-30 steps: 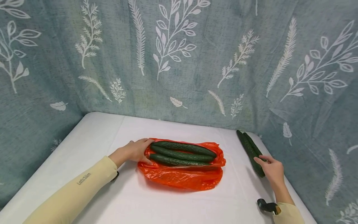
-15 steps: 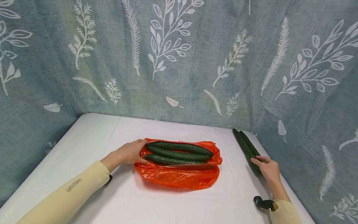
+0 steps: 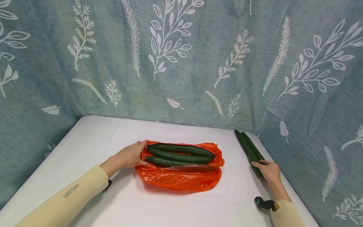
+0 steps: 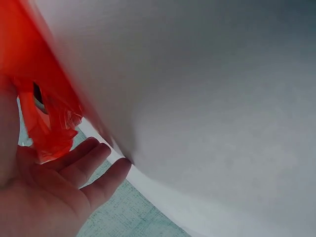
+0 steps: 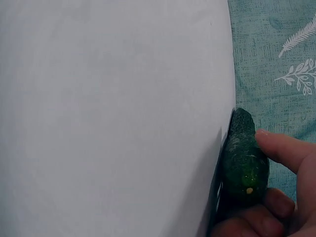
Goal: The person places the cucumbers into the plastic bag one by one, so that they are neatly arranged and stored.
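An orange-red plastic bag (image 3: pixel 181 179) lies in the middle of the table, folded open around several long dark green cucumbers (image 3: pixel 181 156). My left hand (image 3: pixel 131 155) holds the bag's left end, thumb at the front and fingers at the back. In the left wrist view, bunched plastic (image 4: pixel 52 140) sits between thumb and fingers, the outer fingers loosely extended. At the right edge, two more cucumbers (image 3: pixel 246 146) lie side by side. My right hand (image 3: pixel 269 171) grips the near end of one cucumber (image 5: pixel 246 165), with its thumb on one side and fingers curled on the other.
The white-covered table (image 3: pixel 181 206) ends close beside the right-hand cucumbers. A blue-green patterned curtain (image 3: pixel 181 63) encloses the back and both sides. A black wrist-worn device (image 3: pixel 265 204) hangs by the right sleeve.
The head view has shifted slightly, so everything appears a little further left. Both hands keep their places at the bag and at the cucumbers.
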A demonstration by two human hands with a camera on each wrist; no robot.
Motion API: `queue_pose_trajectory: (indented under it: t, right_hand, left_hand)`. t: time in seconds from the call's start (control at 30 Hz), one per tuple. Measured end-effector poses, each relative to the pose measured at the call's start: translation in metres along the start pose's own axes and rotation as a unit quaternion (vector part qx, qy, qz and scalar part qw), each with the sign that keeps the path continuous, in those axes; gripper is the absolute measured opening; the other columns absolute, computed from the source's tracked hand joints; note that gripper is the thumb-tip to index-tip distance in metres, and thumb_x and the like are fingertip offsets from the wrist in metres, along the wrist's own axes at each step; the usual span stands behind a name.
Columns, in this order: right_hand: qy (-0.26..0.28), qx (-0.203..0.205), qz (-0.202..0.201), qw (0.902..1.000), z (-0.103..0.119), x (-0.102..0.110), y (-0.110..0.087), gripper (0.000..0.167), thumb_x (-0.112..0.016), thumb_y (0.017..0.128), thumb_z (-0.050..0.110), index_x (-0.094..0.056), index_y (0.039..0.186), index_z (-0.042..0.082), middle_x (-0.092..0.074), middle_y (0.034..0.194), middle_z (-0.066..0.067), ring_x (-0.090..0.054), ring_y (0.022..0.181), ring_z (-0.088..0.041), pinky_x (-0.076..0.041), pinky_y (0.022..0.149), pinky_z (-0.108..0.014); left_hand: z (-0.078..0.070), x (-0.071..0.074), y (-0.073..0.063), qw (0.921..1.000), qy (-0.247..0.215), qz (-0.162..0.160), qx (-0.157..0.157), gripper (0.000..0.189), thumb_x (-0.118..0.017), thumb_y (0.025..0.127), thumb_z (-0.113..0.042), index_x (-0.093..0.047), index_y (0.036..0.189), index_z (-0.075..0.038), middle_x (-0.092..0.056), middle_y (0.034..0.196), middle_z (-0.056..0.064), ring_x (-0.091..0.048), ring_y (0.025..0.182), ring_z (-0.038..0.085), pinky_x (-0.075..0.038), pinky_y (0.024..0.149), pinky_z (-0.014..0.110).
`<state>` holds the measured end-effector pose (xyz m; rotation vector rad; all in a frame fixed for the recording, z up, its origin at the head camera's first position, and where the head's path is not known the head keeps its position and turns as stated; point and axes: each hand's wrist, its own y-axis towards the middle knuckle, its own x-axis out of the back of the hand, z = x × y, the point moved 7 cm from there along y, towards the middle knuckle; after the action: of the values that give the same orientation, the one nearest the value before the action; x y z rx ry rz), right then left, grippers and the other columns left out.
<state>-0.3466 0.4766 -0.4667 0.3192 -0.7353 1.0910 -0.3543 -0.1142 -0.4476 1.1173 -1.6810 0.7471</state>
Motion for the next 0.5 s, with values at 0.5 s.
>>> queue_pose_trajectory:
  t: [0.5]
  right_hand:
    - [-0.025,-0.014,0.005,0.9996,0.0025,-0.0018,0.0009,0.086,-0.072,0.088,0.049,-0.044,0.146,-0.007,-0.036,0.152,-0.035,-0.047,0.131,-0.048,-0.054,0.078,-0.043]
  left_hand:
    - [-0.0004,-0.0011,-0.0033,0.9995,0.027,0.001,-0.014,0.066,-0.081,0.077,-0.058,-0.063,0.12,-0.01,-0.06,0.12,0.012,-0.062,0.102,0.026,-0.052,0.091,0.047]
